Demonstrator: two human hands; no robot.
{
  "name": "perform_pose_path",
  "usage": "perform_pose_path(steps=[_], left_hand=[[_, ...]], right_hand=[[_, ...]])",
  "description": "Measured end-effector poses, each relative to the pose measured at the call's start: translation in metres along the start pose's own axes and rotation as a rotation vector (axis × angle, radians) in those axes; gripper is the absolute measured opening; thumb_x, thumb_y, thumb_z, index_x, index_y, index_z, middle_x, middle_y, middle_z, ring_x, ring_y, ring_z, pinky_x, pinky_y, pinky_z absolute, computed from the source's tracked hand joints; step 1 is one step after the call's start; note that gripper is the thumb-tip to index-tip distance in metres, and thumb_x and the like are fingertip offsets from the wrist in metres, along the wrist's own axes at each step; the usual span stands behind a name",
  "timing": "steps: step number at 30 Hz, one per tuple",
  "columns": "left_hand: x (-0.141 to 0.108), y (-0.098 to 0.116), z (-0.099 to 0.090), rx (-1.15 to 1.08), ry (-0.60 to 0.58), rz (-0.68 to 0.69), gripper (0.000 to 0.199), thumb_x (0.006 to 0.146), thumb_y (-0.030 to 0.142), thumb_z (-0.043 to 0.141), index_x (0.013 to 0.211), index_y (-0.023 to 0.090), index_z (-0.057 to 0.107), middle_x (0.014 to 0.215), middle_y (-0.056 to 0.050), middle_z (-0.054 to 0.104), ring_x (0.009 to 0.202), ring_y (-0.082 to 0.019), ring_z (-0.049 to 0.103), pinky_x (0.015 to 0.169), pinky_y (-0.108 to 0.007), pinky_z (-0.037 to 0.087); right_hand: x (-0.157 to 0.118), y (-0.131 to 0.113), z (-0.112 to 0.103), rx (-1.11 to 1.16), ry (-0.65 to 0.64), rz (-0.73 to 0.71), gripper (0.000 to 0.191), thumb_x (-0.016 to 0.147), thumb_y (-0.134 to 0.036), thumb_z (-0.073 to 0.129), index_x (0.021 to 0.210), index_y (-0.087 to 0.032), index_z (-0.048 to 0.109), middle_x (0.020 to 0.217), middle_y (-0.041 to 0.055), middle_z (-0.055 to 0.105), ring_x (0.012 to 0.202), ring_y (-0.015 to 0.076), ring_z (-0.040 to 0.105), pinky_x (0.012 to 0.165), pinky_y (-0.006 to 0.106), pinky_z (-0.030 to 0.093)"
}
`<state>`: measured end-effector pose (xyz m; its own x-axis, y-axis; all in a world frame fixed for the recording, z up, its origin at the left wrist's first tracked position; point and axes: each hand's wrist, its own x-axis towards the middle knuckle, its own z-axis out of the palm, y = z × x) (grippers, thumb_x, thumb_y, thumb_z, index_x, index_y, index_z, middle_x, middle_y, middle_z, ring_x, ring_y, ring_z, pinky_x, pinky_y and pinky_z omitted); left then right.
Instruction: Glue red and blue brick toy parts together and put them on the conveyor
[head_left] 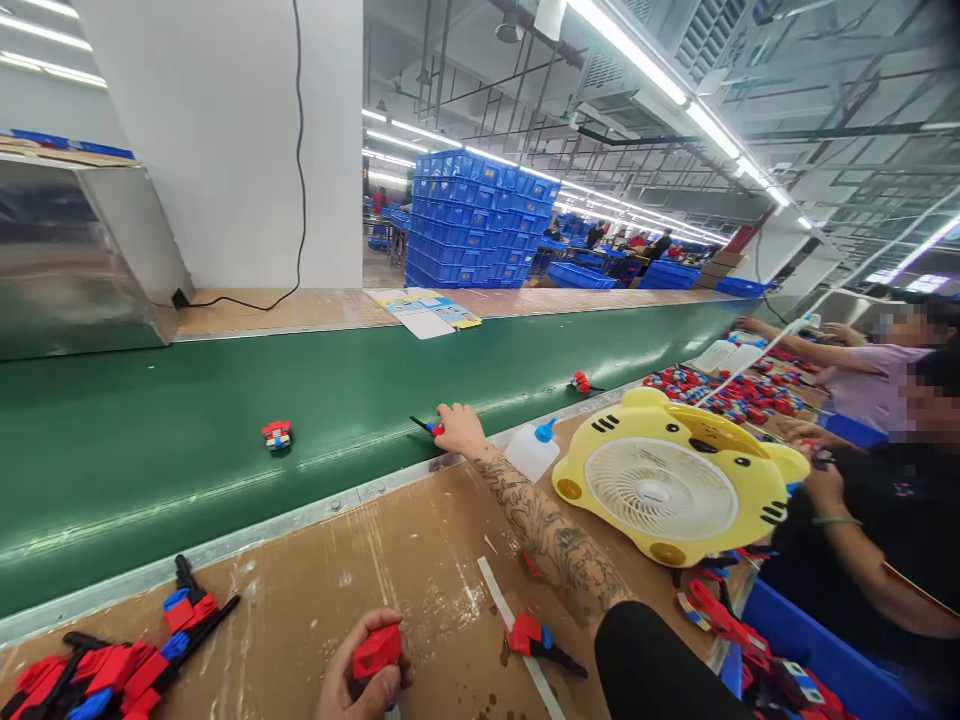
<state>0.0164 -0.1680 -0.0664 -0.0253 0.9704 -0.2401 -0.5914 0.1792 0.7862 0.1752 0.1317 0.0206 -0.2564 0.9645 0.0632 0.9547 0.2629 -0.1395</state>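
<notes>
Low in the view, my left hand [356, 675] has its fingers wrapped around a faceted red plastic piece [377, 651]. My right hand [461, 432], at the end of a tattooed forearm, reaches to the near edge of the green conveyor belt [187, 480]. Its fingers are closed on a small toy part [431, 427] with a black rod and blue and red plastic; the palm side is hidden. Between the hands and the forearm, a red, blue and black toy part [536, 640] lies on the brown worktop [420, 540], across a white strip [517, 635].
Red, blue and black parts [112, 670] are heaped at lower left. Right of my arm are a white bottle [532, 452], a yellow animal-shaped fan [675, 480] and a blue bin [817, 640]. Two toy parts [277, 435] ride on the belt. Co-workers [870, 500] sit at right.
</notes>
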Motion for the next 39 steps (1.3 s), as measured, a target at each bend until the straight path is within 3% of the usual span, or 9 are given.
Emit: perform_pose_path(steps=[4,9,16,23,27,30,33,36,39], left_hand=[[0.000,-0.003,-0.001,-0.004,-0.038,0.034,0.064,0.056,0.058,0.084,0.100,0.016,0.064,0.070,-0.005,0.062,0.062,-0.016,0.055,0.061,-0.027,0.041],[0.000,-0.007,-0.004,-0.009,-0.033,0.038,0.064,0.057,0.058,0.084,0.102,0.017,0.064,0.072,-0.006,0.063,0.064,-0.017,0.056,0.063,-0.028,0.042],[0.000,-0.004,-0.002,-0.006,-0.037,0.052,0.063,0.057,0.058,0.084,0.100,0.015,0.065,0.071,-0.006,0.062,0.062,-0.016,0.054,0.060,-0.027,0.040],[0.000,-0.004,0.000,0.023,0.047,0.134,0.066,0.059,0.055,0.084,0.110,0.019,0.064,0.085,-0.007,0.066,0.069,-0.018,0.060,0.064,-0.028,0.046],[-0.001,0.005,-0.007,0.481,0.131,0.288,0.056,0.068,0.047,0.080,0.116,0.021,0.065,0.102,-0.011,0.070,0.090,-0.026,0.065,0.082,-0.034,0.050],[-0.005,0.018,-0.006,0.979,-0.012,0.388,0.048,0.075,0.044,0.073,0.117,0.021,0.067,0.111,-0.014,0.069,0.102,-0.031,0.064,0.090,-0.038,0.048],[-0.013,0.027,0.004,1.369,-0.154,0.387,0.042,0.081,0.042,0.066,0.116,0.020,0.068,0.106,-0.014,0.069,0.101,-0.032,0.061,0.088,-0.040,0.046],[-0.020,0.030,0.013,1.692,-0.055,0.349,0.038,0.085,0.043,0.059,0.112,0.019,0.069,0.097,-0.013,0.069,0.096,-0.033,0.059,0.085,-0.041,0.043],[-0.025,0.033,0.011,1.787,0.110,0.342,0.040,0.089,0.041,0.054,0.118,0.018,0.066,0.098,-0.014,0.067,0.101,-0.033,0.056,0.087,-0.042,0.041]], right_hand=[[-0.024,-0.011,0.004,0.202,0.103,-0.171,0.067,0.081,-0.021,0.059,0.144,-0.019,0.036,0.127,0.0136,0.051,0.108,0.0230,0.054,0.097,0.036,0.045],[-0.051,-0.020,0.010,0.887,0.190,-0.413,0.072,0.074,-0.021,0.063,0.141,-0.026,0.038,0.129,0.0100,0.048,0.116,0.0230,0.052,0.103,0.039,0.043],[-0.061,-0.040,0.017,1.758,0.000,-0.247,0.074,0.067,-0.025,0.069,0.135,-0.029,0.041,0.119,0.0065,0.060,0.108,0.0241,0.061,0.104,0.048,0.043],[-0.098,-0.052,0.005,2.011,-0.244,-0.227,0.056,0.067,-0.031,0.065,0.123,-0.026,0.057,0.114,0.0059,0.067,0.112,0.0248,0.062,0.111,0.050,0.038],[-0.130,-0.049,-0.003,2.075,-0.350,-0.233,0.051,0.066,-0.030,0.066,0.117,-0.028,0.059,0.115,0.0048,0.067,0.112,0.0244,0.062,0.110,0.050,0.037],[-0.155,-0.043,-0.006,2.166,-0.440,-0.204,0.044,0.065,-0.030,0.065,0.109,-0.026,0.063,0.114,0.0056,0.068,0.114,0.0256,0.061,0.109,0.051,0.038],[-0.179,-0.034,-0.009,2.247,-0.537,-0.163,0.037,0.065,-0.031,0.064,0.102,-0.024,0.065,0.115,0.0054,0.068,0.113,0.0243,0.061,0.110,0.048,0.038],[-0.199,-0.027,-0.010,2.303,-0.558,-0.082,0.033,0.070,-0.037,0.060,0.101,-0.025,0.064,0.110,0.0039,0.069,0.108,0.0230,0.062,0.107,0.048,0.041],[-0.217,-0.025,-0.012,2.305,-0.529,-0.044,0.032,0.073,-0.042,0.058,0.100,-0.026,0.063,0.108,0.0044,0.069,0.108,0.0249,0.062,0.105,0.050,0.042]])
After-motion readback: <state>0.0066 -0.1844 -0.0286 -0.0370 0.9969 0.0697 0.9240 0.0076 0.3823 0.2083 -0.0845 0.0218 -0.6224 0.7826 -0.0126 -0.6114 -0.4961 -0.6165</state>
